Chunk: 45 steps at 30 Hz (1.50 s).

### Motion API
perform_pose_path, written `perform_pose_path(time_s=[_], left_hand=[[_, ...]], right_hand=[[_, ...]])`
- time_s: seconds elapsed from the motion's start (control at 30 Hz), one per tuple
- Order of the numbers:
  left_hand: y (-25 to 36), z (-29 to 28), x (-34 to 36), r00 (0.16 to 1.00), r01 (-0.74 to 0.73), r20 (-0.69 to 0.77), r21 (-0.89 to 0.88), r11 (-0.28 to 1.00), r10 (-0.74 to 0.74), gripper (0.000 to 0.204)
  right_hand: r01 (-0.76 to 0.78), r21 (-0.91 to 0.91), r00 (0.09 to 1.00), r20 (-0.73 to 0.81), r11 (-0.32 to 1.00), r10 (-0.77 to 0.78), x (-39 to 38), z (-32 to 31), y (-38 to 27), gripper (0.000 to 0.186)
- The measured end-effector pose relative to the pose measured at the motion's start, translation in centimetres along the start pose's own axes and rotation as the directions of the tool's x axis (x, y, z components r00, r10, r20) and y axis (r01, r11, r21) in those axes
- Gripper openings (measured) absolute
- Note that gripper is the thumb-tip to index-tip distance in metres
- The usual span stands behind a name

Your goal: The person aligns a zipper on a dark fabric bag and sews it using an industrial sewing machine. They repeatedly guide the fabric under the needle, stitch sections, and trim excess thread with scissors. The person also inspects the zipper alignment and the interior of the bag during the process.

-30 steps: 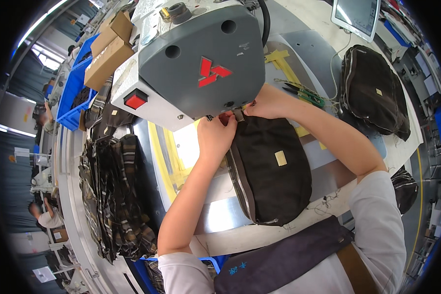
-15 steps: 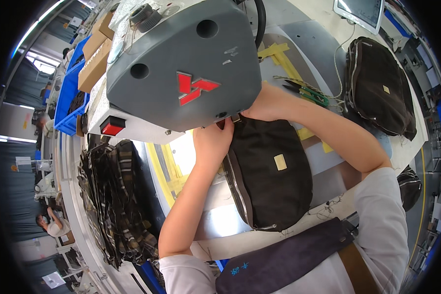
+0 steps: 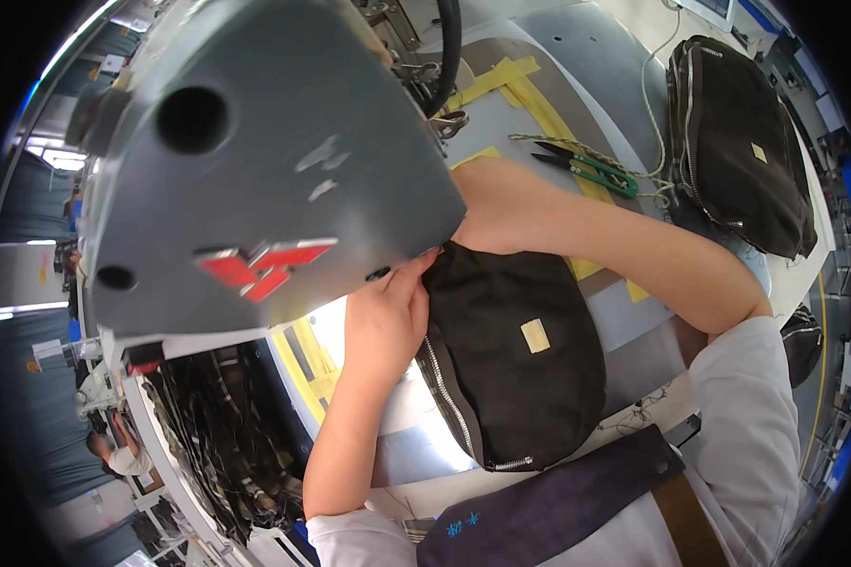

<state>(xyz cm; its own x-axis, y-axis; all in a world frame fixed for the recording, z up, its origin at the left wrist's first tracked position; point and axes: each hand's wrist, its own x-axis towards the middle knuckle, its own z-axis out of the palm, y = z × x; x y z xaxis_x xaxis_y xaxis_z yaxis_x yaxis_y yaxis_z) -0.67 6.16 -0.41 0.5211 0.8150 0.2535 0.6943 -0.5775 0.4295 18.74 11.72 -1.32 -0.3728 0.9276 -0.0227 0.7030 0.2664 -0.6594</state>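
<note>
A black zippered bag with a small pale yellow patch lies flat, its far end under the grey head of a sewing machine. At that end my left hand is closed, fingers and thumb pinching the bag's edge beside the zip. My right hand rests against the bag's far right corner. Its fingers are hidden behind the machine head, so what they hold cannot be seen. The spot where the bag meets the machine is hidden too.
Green-handled thread snips lie beyond my right forearm, beside a cord. A second black bag rests at the far right. Dark strapped pieces are piled at the left. Yellow tape marks the work plate. Another person sits far left.
My view has shifted closer, so the machine head looks larger and farther left. Both hands stay at the bag's far end, and the bag has hardly moved.
</note>
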Motion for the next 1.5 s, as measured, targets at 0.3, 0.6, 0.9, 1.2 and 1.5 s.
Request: perform_pose_path(time_s=[0.3, 0.6, 0.9, 1.2, 1.5], left_hand=[[0.2, 0.3, -0.1, 0.998, -0.060, -0.024, 0.150, 0.987, 0.064, 0.036], [-0.6, 0.7, -0.2, 0.996, 0.000, -0.091, 0.079, 0.997, 0.007, 0.032], [0.7, 0.0, 0.2, 0.992, -0.126, 0.005, 0.255, 0.959, 0.129, 0.037], [0.3, 0.1, 0.3, 0.985, -0.152, -0.039, 0.251, 0.956, 0.167, 0.033], [0.9, 0.0, 0.1, 0.993, -0.116, 0.014, 0.227, 0.967, 0.116, 0.039]], right_hand=[[0.011, -0.021, 0.999, 0.047, 1.000, -0.010, -0.4, -0.8, -0.7, 0.016], [-0.014, -0.028, 0.994, 0.107, 1.000, 0.017, -0.7, -1.7, -1.2, 0.017], [0.048, -0.140, 0.998, -0.034, 0.989, -0.053, -1.0, 0.0, -1.0, 0.014], [0.132, -0.022, 0.978, -0.160, 0.991, -0.134, 0.0, 0.4, 1.2, 0.012], [0.188, -0.047, 0.950, -0.246, 0.981, -0.194, 0.0, 1.1, 1.6, 0.014]])
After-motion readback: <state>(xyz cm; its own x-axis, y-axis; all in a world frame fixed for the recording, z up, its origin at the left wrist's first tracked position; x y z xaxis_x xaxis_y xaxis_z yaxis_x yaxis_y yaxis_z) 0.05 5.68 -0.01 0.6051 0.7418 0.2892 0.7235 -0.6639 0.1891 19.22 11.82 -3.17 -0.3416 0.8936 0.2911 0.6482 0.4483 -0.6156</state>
